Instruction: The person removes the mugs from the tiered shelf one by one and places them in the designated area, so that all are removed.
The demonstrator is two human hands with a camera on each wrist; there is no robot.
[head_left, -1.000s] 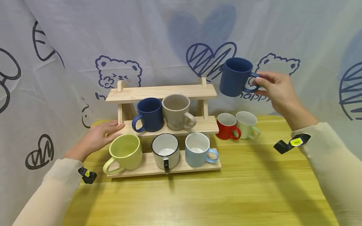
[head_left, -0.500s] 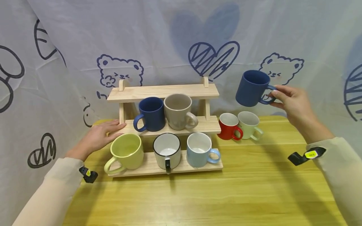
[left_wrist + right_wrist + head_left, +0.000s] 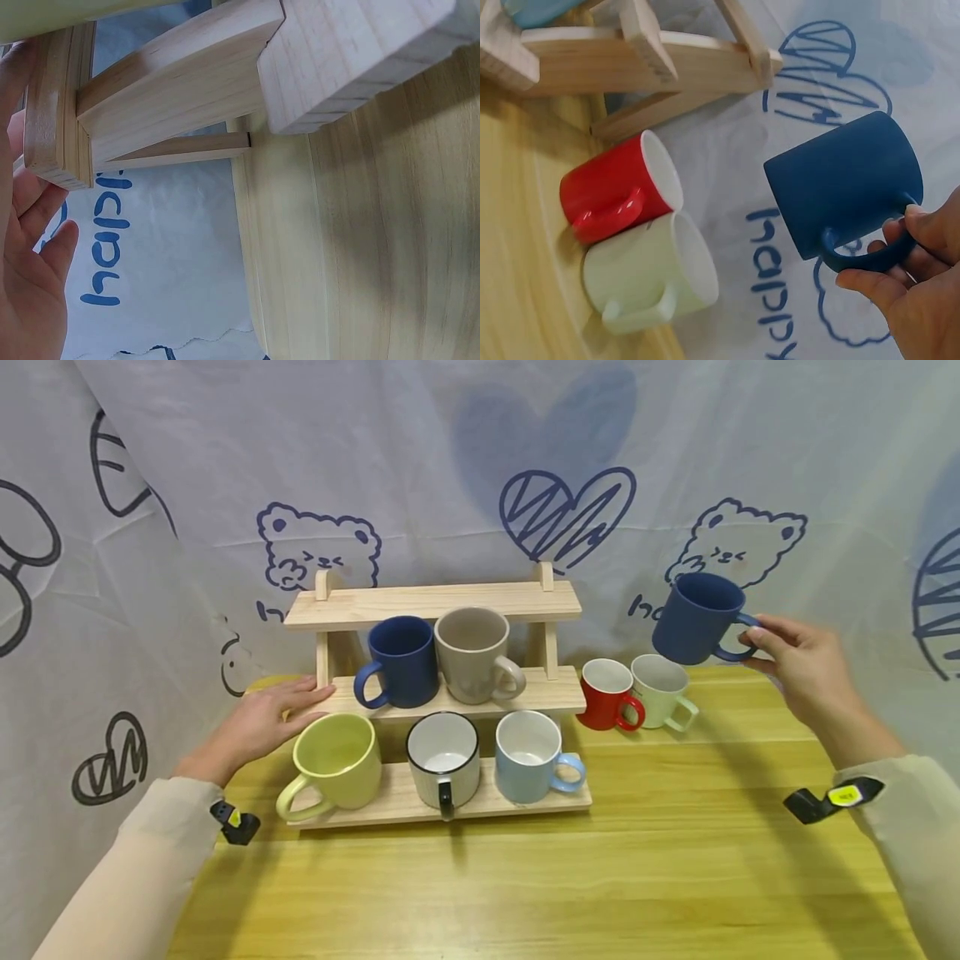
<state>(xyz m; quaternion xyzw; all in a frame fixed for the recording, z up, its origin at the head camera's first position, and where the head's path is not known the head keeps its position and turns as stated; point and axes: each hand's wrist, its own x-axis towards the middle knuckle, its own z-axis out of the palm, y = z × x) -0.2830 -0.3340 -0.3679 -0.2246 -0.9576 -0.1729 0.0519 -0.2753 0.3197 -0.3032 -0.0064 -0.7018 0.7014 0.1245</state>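
My right hand (image 3: 806, 668) pinches the handle of a dark blue mug (image 3: 697, 618), held in the air and slightly tilted, right of the wooden rack (image 3: 435, 603). In the right wrist view the thumb and fingers close round the handle of that blue mug (image 3: 847, 184). My left hand (image 3: 262, 722) rests on the left end of the rack's middle shelf. The left wrist view shows its fingers (image 3: 60, 251) by the shelf end (image 3: 56, 112). A second blue mug (image 3: 408, 664) and a greige mug (image 3: 468, 660) stand on the middle shelf.
On the bottom shelf stand a yellow-green mug (image 3: 337, 768), a white mug (image 3: 442, 764) with black rim and handle, and a light blue mug (image 3: 525, 764). Right of the rack, a red mug (image 3: 600, 702) and a pale green mug (image 3: 656, 693) stand on the table (image 3: 675, 843). Printed curtain behind.
My right hand has carried the blue mug to the right and downward, away from the rack. The left hand keeps its place on the shelf.
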